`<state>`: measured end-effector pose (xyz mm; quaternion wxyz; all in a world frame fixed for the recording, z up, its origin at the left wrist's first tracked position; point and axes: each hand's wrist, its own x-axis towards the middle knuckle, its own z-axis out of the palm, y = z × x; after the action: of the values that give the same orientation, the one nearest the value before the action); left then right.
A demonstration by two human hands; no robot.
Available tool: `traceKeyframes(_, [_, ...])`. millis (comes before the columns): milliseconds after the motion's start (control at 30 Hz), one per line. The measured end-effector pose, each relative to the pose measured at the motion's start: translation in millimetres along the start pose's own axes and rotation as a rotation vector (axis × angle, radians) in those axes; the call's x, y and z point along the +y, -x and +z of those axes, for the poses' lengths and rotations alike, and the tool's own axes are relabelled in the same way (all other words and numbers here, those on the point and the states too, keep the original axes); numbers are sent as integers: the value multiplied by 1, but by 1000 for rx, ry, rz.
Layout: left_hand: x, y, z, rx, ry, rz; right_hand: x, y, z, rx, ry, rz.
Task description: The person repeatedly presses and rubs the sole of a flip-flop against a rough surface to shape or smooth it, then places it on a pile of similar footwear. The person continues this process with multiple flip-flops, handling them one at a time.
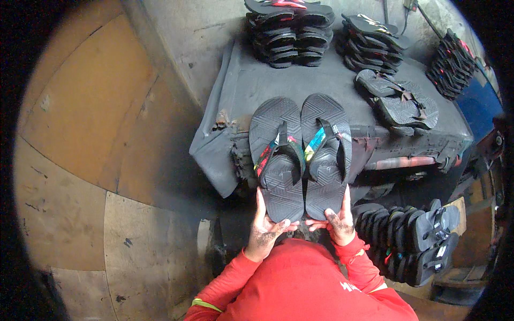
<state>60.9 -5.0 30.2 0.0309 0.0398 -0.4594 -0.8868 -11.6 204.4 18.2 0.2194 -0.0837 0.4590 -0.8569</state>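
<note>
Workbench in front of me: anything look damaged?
Yes: beyond the flip-flops you hold, the workbench's grey covering looks ragged along its front edge, unlike its smoother top. Reddish cloth shows below, and a brownish patch near the left corner.

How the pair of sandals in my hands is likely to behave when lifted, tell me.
The pair of sandals should be fairly stiff: held near one end by the left hand and right hand, it shows no obvious sag. The grooved footbeds probably make it less slippery. Its flat, broad shape makes rolling unlikely.
</note>
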Motion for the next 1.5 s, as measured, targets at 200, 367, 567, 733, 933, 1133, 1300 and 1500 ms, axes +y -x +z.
traceKeyframes(200, [2, 6, 7, 58, 31, 36, 3, 4, 0, 7, -62, 107])
traceKeyframes(367, [0, 7, 11, 95, -4, 58, 1, 4, 7, 60, -75, 92])
traceKeyframes(567, [-3, 8, 17, 100, 31, 66, -8, 6, 16, 10, -61, 57])
traceKeyframes(733, [0, 9, 25, 116, 34, 83, -11, 6, 21, 6, -103, 32])
traceKeyframes(933, [30, -10, 33, 189, -1, 181, -8, 7, 24, 9, -119, 15])
traceKeyframes(1133, [56, -41, 25, 310, 143, 501, -14, 14, 13, -72, -163, 87])
traceKeyframes(1300, [28, -31, 27, 178, 10, 148, -20, 45, -13, -105, -64, 98])
traceKeyframes(1500, [-8, -29, 21, 73, 214, 119, -25, 98, -51, -178, 227, 194])
